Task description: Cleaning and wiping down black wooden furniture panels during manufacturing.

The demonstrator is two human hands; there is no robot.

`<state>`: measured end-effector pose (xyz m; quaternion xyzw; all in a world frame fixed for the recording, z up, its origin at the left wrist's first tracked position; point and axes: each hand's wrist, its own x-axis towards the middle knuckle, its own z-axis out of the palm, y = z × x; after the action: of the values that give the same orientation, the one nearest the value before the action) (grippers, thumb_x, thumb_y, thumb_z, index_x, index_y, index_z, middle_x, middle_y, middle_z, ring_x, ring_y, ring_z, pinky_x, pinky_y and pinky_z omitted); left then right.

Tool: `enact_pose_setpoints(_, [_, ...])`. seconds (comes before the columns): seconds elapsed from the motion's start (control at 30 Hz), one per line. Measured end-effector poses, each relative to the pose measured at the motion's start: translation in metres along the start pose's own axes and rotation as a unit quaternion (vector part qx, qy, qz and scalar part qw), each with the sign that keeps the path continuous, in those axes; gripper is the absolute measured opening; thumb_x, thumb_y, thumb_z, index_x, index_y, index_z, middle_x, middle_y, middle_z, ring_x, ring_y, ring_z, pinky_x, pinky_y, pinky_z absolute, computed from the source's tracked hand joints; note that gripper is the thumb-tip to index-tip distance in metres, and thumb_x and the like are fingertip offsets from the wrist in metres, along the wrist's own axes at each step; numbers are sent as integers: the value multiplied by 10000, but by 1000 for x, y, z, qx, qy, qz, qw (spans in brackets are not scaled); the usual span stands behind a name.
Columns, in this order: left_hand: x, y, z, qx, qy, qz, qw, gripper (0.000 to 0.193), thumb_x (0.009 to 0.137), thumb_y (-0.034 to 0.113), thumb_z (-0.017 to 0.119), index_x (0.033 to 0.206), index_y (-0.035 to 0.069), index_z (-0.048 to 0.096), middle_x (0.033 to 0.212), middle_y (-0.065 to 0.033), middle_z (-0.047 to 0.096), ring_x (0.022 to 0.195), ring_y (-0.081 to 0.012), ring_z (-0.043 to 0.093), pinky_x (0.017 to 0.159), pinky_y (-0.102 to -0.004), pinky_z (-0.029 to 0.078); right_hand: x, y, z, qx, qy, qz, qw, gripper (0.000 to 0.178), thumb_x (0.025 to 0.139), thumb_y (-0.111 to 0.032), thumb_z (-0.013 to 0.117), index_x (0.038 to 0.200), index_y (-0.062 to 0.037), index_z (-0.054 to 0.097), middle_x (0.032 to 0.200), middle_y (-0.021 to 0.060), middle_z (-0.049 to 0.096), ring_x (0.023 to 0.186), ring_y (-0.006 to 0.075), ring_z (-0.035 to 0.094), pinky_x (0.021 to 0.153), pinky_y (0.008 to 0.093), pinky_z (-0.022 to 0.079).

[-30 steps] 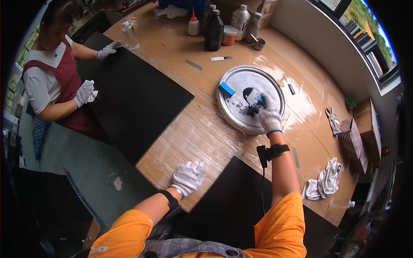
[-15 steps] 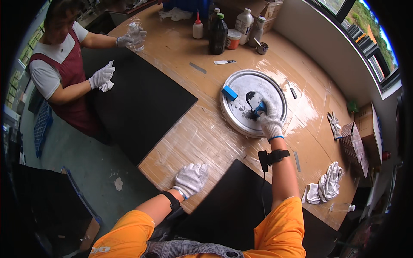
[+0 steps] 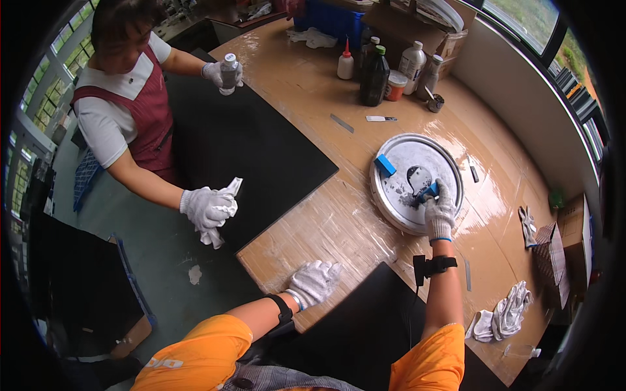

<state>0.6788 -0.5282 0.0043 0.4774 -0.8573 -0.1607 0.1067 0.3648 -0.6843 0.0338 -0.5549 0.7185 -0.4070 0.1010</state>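
Note:
My right hand (image 3: 441, 214), in a white knitted glove, grips a small blue block (image 3: 428, 191) with its fingers. The block rests against the round grey-white lid (image 3: 412, 148), beside a dark smear of black paint-like liquid (image 3: 417, 177). A second blue block (image 3: 385, 165) lies near the lid's left rim. My left hand (image 3: 314, 284), also gloved, lies with its fingers stretched out on the plastic-covered brown table (image 3: 306, 238), close to the corner, and holds nothing. Just right of it is a black panel (image 3: 365, 306) at the near edge.
Across the left, a co-worker holds a clear bottle (image 3: 227, 75) and a white cloth (image 3: 228, 202) by a large black panel (image 3: 274, 153). Several bottles, a dark one (image 3: 374, 77) among them, stand at the back. Spare gloves (image 3: 512, 311) and a knife (image 3: 474, 171) lie right.
My view has shifted, so the table appears farther right and lower. The co-worker's cloth hand has moved away from the black panel toward me. My right hand still grips the blue block on the lid.

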Motion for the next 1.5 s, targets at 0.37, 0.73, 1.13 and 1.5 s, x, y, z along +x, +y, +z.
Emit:
enact_pose_setpoints(0.37, [-3, 1, 3, -49, -24, -26, 998, 322, 875, 235, 508, 1161, 105, 579, 910, -109, 619, 842, -283, 619, 741, -422, 491, -1, 20, 4, -66, -40, 4, 997, 503, 794, -62, 605, 1290, -79, 528, 1143, 234, 609, 1030, 371, 584, 917, 419, 438])
enact_pose_setpoints(0.73, [-2, 6, -6, -44, -31, -16, 998, 325, 888, 245, 488, 1152, 81, 582, 934, -129, 631, 829, -287, 627, 725, -413, 499, -1, 28, 4, -66, 1, 12, 998, 537, 805, -52, 595, 1329, -117, 497, 1085, 220, 635, 982, 338, 618, 862, 396, 469])
enact_pose_setpoints(1.13, [-2, 5, 1, -40, 34, 7, 999, 273, 893, 228, 474, 1061, 62, 611, 824, -147, 640, 741, -316, 642, 635, -440, 510, -49, 19, -13, 431, 29, 235, 871, 348, 916, -243, 616, 1210, -77, 534, 798, -19, 534, 638, 52, 436, 542, 225, 387])
enact_pose_setpoints(1.5, [-1, 10, -10, -72, -25, -15, 997, 296, 903, 223, 452, 1104, 62, 599, 872, -151, 639, 809, -320, 631, 696, -446, 509, -207, 84, -73, 775, -153, 415, 452, 442, 907, -360, 612, 1161, -7, 530, 809, 92, 537, 784, 226, 521, 595, 260, 479])
